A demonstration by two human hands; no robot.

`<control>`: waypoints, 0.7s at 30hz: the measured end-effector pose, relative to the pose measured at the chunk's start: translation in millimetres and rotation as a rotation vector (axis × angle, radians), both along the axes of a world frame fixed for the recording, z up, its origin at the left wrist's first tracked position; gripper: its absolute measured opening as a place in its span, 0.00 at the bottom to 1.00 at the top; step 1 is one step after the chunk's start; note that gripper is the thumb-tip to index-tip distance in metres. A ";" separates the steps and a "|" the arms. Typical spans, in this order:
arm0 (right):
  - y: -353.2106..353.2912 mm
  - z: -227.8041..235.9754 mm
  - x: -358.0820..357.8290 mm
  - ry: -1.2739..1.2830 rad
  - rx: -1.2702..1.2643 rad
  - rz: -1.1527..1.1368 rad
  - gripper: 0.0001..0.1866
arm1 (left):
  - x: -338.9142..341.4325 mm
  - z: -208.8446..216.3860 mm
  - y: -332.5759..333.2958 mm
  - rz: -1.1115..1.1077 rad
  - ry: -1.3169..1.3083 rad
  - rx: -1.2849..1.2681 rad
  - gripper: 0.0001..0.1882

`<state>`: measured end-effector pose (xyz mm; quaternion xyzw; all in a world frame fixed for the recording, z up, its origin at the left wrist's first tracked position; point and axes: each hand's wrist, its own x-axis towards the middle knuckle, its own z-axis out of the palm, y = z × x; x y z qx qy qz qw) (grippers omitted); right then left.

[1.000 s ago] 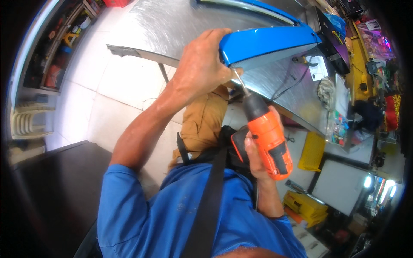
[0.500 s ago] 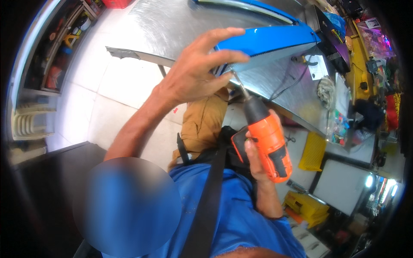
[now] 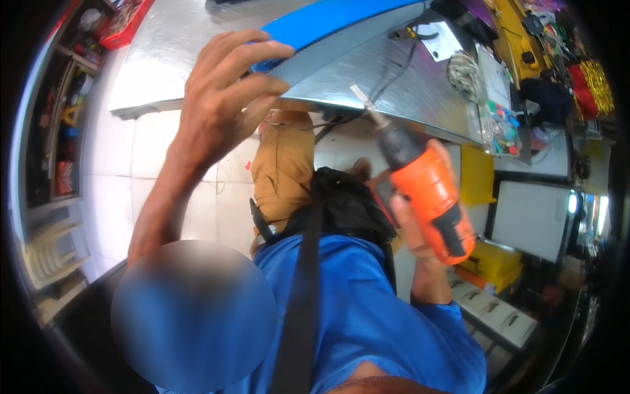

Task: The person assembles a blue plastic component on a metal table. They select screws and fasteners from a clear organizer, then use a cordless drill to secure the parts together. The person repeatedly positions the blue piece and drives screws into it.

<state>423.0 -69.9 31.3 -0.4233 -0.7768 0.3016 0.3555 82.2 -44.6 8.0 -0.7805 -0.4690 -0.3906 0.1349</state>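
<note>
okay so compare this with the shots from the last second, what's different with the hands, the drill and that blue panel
The left hand has slid from flat on top of the blue panel to its near end, fingers now curled over the panel's edge. The drill bit has come off the panel's underside and now lies over the metal table. The right hand still grips the orange drill.

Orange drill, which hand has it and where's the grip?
The right hand holds the orange drill by its handle; the left hand grips the blue panel's edge.
</note>
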 end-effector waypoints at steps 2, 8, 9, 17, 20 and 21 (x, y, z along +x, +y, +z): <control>14.8 7.0 25.7 -0.159 0.162 -0.030 0.37 | 13.7 -4.7 -3.3 -0.007 -0.002 0.108 0.12; 91.9 21.0 67.0 -0.353 0.392 -0.197 0.39 | 88.5 -11.6 23.5 -0.036 -0.166 -0.287 0.08; 101.7 19.3 71.0 -0.376 0.354 -0.214 0.40 | 96.9 -17.6 39.0 -0.009 -0.173 -0.332 0.08; 120.6 -4.5 77.7 -0.389 0.294 -0.198 0.43 | 130.7 -34.3 128.3 0.095 -0.237 -0.350 0.16; 128.3 0.8 75.4 -0.447 0.287 -0.210 0.43 | 131.4 -31.3 129.1 0.039 -0.241 -0.357 0.20; 135.1 5.2 74.7 -0.468 0.292 -0.207 0.43 | 130.5 -28.9 128.2 0.022 -0.232 -0.377 0.21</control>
